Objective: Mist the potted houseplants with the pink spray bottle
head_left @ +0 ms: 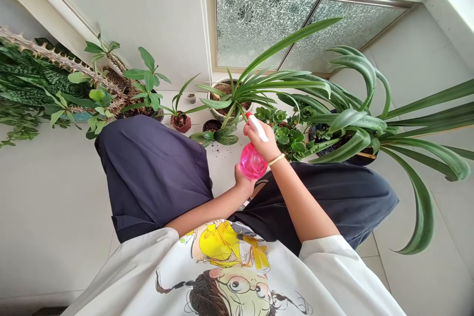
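A pink see-through spray bottle [253, 162] with a white and red spray head is held in front of me, its nozzle towards the plants. My right hand [267, 142] is closed round its neck and head. Lower down, my left hand [244, 177] grips the bottle's underside, with its fingers mostly hidden behind it. Just beyond the nozzle, a long-leaved plant [237, 94] grows in a round pale pot [218, 113]. A small dark pot [212, 126] with broad speckled leaves stands nearer to me. Right of the bottle is a leafy rosette plant [291, 133].
A small reddish pot [180, 122] stands left of the pale pot, by a tiny cup [191, 98]. A thorny-stemmed plant [114, 90] fills the left. Long strap leaves [418, 197] arch over the right floor. Frosted glass doors [259, 24] stand behind. Soil crumbs [218, 150] lie on the floor.
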`<state>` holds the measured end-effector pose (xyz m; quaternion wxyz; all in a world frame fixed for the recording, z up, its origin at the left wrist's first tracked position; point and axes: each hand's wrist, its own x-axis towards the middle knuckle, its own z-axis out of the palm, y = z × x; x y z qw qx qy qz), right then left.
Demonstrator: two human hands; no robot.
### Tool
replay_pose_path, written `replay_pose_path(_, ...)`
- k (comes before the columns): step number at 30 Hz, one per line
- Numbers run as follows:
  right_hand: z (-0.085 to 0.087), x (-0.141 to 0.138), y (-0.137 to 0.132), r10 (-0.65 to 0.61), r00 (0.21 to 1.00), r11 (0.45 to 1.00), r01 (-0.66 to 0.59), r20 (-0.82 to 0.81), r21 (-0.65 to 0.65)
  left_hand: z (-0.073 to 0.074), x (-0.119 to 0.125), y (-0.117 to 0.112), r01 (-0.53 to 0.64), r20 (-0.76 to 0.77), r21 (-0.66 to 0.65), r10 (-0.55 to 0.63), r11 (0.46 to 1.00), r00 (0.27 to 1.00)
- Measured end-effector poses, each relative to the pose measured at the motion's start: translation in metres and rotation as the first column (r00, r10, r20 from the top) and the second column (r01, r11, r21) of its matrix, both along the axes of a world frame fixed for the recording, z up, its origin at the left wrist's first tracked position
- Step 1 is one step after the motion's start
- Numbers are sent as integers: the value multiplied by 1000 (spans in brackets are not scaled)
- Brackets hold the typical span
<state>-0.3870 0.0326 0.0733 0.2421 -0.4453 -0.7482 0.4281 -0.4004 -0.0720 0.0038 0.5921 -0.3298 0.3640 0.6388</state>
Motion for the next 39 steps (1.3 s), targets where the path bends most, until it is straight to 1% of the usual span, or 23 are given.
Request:
replay_pose_path(3,-4,2,1,-54,998,999,54,38,0,-1,0,0,5,0,-18,-5,1000,1000)
replay_pose_path(6,-7,4,3,-80,997,997,80,10,-13,-4,1,1,21,1,27,-21,999,1000)
replay_pose_path(9,-8,6,6,-78,997,997,78,-20,-21,-7,2,2,55,33,32,-56,998,998)
replay_pose_path(12,-5,7,4,-54,999,998,54,-5,-25,-4,4,0,50,11,9,-50,999,999)
replay_pose_path(14,2,6,-2,-9,1000,1000,9,-1,-30,0,5,-2,11,-35,21,-10,1000,999)
replay_pose_path(16,12,5,-8,74,996,997,-75,-39,-19,4,6,-4,-46,-90,22,48,999,995)
replay_pose_path(19,25,2,-17,227,964,974,-225,-137,29,6,4,-5,-148,-162,22,150,989,975)
replay_pose_path(21,31,-1,-20,287,942,958,-282,-175,53,7,2,-5,-178,-198,34,181,983,963)
replay_pose_path(26,35,-7,-22,347,921,936,-329,-174,124,9,-4,-4,-181,-293,29,181,983,939)
replay_pose_path(28,36,-8,-23,370,914,925,-345,-169,159,9,-6,-4,-191,-294,50,197,980,935)
replay_pose_path(30,36,-9,-22,378,910,922,-354,-170,158,7,-6,-4,-192,-279,65,203,979,939)
replay_pose_path(31,34,-9,-22,368,914,928,-347,-174,139,6,-5,-4,-186,-270,62,195,981,943)
replay_pose_path(33,27,-9,-19,307,935,952,-301,-179,61,2,-2,-5,-155,-243,32,158,987,957)
replay_pose_path(36,6,-4,-11,146,977,981,-164,-158,-106,-4,6,-10,-95,-166,-60,84,994,983)
replay_pose_path(39,-17,3,-2,17,993,972,-45,-119,-231,-7,13,-15,0,-73,-144,-10,990,997)
